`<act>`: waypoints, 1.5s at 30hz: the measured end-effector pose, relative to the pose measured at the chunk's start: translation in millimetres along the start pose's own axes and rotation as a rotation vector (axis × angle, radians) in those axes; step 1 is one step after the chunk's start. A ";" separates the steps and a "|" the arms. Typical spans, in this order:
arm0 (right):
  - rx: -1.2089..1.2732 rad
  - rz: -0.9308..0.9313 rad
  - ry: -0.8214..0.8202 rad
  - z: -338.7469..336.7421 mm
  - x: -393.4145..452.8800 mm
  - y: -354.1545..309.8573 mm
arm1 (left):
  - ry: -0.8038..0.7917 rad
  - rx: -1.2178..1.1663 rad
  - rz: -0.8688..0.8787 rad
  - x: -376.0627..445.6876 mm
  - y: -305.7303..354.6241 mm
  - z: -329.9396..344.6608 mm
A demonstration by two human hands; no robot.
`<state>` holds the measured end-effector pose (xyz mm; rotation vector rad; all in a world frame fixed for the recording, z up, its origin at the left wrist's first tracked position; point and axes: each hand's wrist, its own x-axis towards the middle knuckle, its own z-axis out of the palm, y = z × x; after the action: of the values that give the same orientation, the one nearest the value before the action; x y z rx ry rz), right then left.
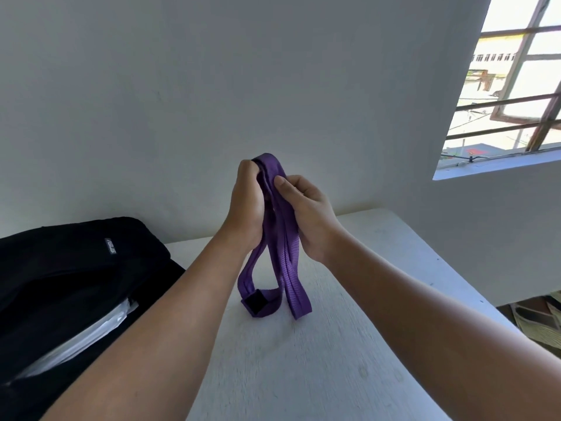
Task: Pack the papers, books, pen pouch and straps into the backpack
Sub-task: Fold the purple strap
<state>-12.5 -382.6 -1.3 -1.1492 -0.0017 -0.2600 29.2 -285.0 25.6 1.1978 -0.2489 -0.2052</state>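
I hold a purple strap (287,268) folded into loops above the white table (303,360). My left hand (247,205) grips the folded top of it, fingers curled round the bundle. My right hand (306,214) pinches the same bundle from the right, thumb pressed on the fabric. The strap's lower loops hang down and touch the tabletop; a black buckle (256,303) sits at one end. The black backpack (76,268) lies at the left, its opening showing white papers (85,338) inside.
A pale wall stands right behind the table. A barred window (513,86) is at the upper right. The table's right edge drops off to a floor with a woven item (540,323).
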 end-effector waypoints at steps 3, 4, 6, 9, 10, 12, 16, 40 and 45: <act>0.033 -0.005 -0.004 2.1 1.8 -3.8 | -0.071 -0.023 -0.017 -1.7 -0.9 3.9; 0.046 -0.015 -0.007 2.4 2.5 -5.1 | -0.106 -0.030 -0.030 -2.7 -1.0 4.9; 0.068 -0.023 -0.013 5.7 2.2 -6.2 | -0.169 -0.028 -0.039 -5.4 -0.9 5.3; 0.093 -0.007 -0.035 8.8 -0.6 -5.4 | -0.153 -0.008 -0.024 -3.5 -3.1 3.7; 0.104 0.006 -0.044 8.9 -1.1 -4.4 | -0.132 -0.006 -0.022 -2.7 -3.2 3.3; 0.123 0.031 -0.062 8.6 -1.0 -2.3 | -0.075 0.020 -0.020 -0.7 -2.0 3.5; 0.114 0.057 -0.024 5.4 -0.7 -1.2 | -0.044 0.096 -0.020 3.8 -5.0 2.1; 0.027 -0.009 0.038 -6.2 6.5 -19.9 | -0.267 0.254 -0.167 -20.3 -48.8 -25.6; 0.086 -0.002 0.072 -10.9 10.5 -17.9 | -0.399 0.235 -0.374 -27.6 -49.5 -39.1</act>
<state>-7.4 -401.4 11.7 -1.0541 0.0495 -0.3003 13.2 -259.6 -36.4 1.4259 -0.4040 -0.7625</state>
